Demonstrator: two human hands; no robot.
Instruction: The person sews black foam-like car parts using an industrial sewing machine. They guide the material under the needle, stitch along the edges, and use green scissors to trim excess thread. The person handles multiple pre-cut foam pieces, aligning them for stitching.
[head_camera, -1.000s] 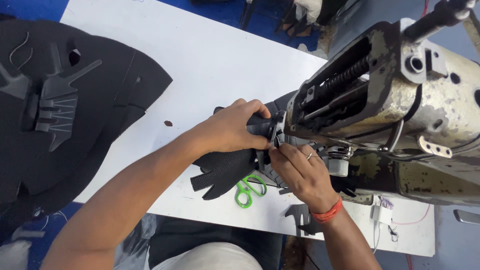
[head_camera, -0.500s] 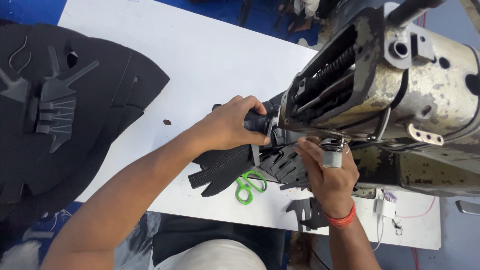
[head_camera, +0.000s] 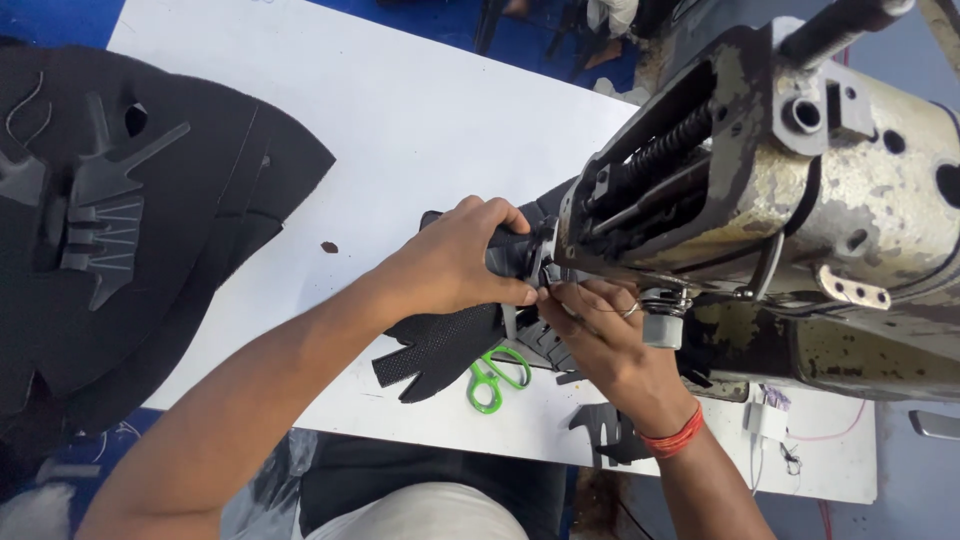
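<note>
Far left of the worn grey metal sewing machine (head_camera: 800, 200), a stack of black cut foam sheets (head_camera: 120, 230) overhangs the edge of the white surface (head_camera: 400, 120), with open room between. The left hand (head_camera: 455, 265) has its grip clamped on the black perforated fabric piece (head_camera: 440, 345) just left of the machine's head. Green-handled scissors (head_camera: 492, 378) lie below. The right hand (head_camera: 600, 335), fingers pinched together on a thin thread, sits under the machine's head, near the surface's front edge.
</note>
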